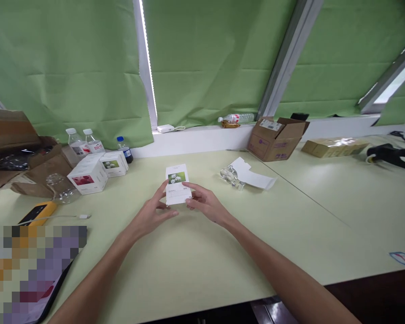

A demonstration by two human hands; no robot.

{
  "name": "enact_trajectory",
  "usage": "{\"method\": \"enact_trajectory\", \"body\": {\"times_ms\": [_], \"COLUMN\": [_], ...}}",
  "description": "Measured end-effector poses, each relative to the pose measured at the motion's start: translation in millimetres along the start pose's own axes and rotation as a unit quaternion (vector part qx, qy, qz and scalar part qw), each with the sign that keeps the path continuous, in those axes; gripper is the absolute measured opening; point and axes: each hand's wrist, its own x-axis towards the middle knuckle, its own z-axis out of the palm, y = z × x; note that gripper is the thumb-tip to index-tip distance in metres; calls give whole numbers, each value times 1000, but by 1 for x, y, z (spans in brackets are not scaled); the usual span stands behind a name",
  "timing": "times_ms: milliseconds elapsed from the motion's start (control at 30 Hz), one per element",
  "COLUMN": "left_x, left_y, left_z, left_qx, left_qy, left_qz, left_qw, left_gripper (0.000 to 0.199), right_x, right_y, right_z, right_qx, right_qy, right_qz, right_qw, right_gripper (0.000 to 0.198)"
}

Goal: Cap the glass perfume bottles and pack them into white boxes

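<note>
A slim white carton [178, 194] with a photo of white flowers on green is held in front of me, above the pale table. My left hand [152, 212] has its fingers bent against the carton's left edge, the thumb reaching below its lower corner. From the other side, my right hand [207, 204] grips the lower right edge, its index finger touching near the photo. Some fingertips are hidden behind the carton. To its right lies a torn piece of white card [253, 174] beside crumpled clear plastic [232, 177].
White printed boxes [90, 174], bottles [124, 150] and a brown carton [37, 166] stand at the left. A yellow device [38, 212] lies nearer. An open cardboard box [273, 140], a wrapped yellow pack [334, 146] and a black tape dispenser [391, 155] are at the right.
</note>
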Motion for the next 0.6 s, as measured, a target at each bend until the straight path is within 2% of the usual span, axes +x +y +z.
{"method": "enact_trajectory", "body": {"times_ms": [200, 433, 600], "left_x": [-3, -1, 0], "left_y": [-8, -13, -12], "left_z": [3, 6, 13], "left_qx": [-82, -159, -261], "left_qy": [23, 44, 43], "left_qz": [8, 2, -6], "left_qw": [996, 986, 964], "left_gripper": [61, 60, 59], "right_x": [0, 0, 0], "right_y": [1, 1, 3], "right_z": [1, 1, 3], "right_qx": [24, 28, 16], "right_qy": [-22, -24, -23], "right_qz": [8, 1, 1], "right_qw": [999, 999, 1000], "right_gripper": [55, 54, 55]}}
